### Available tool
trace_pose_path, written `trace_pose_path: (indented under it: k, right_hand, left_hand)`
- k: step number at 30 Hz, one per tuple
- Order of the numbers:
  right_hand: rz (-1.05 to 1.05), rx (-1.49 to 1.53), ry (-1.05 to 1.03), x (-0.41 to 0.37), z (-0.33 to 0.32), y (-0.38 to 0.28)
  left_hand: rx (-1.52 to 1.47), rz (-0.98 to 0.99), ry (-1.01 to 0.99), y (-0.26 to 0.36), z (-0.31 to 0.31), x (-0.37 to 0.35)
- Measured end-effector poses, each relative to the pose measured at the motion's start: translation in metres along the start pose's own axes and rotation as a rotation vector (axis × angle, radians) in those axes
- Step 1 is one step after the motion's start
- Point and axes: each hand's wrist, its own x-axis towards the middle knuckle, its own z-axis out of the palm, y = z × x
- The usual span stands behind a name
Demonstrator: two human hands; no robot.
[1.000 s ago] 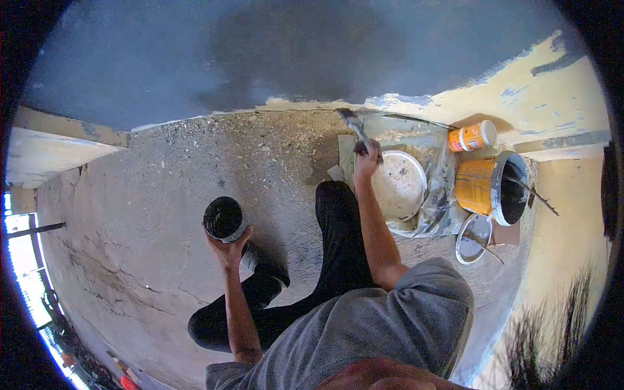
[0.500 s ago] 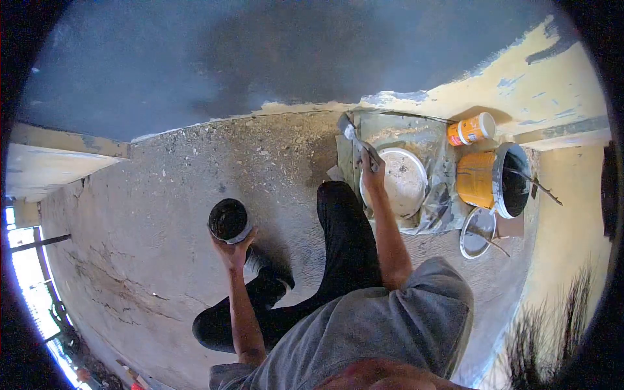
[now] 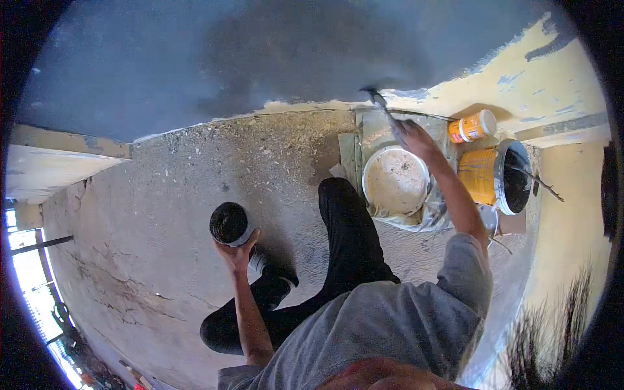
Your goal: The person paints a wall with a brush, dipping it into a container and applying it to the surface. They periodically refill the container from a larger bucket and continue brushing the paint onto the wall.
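My left hand (image 3: pixel 236 251) is wrapped round a small round pot (image 3: pixel 229 223) of dark paint, held over the floor near my foot. In my right hand (image 3: pixel 416 138) is the handle of a paintbrush (image 3: pixel 385 108). Its dark bristles touch the lower part of the wall (image 3: pixel 305 52), at the border between the dark blue-grey paint and the pale unpainted strip. Below my right hand, a round white lid (image 3: pixel 396 181) lies on a crumpled plastic sheet (image 3: pixel 377 130).
An orange and white tub (image 3: pixel 472 126) lies against the wall at the right. Beside it an orange bucket (image 3: pixel 478 175) holds dark paint and a stick (image 3: pixel 546 186). A thin twig pokes out below. Pale ledge (image 3: pixel 71 151) at the left; cracked floor (image 3: pixel 143 240).
My right hand has moved up and to the right, and the brush has gone from over the floor edge to the wall. My left hand and the pot have barely moved.
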Motion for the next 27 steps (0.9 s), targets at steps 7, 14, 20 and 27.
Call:
trace_pose_path:
  k: [7,14,20,27]
  right_hand:
    - [-0.065,0.116,-0.021,-0.039,0.036,-0.025]
    - [-0.023,-0.035,-0.117,-0.014,0.036,0.022]
    - [0.232,0.013,0.168,-0.08,0.011,-0.012]
    - [0.775,-0.249,0.572,-0.059,0.107,-0.016]
  left_hand:
    - [0.075,0.064,0.036,0.036,0.008,-0.007]
    - [0.143,0.068,0.066,0.02,-0.01,-0.014]
    - [0.134,-0.063,0.017,0.028,-0.017,-0.021]
    - [0.085,0.022,0.116,0.04,-0.021,-0.018]
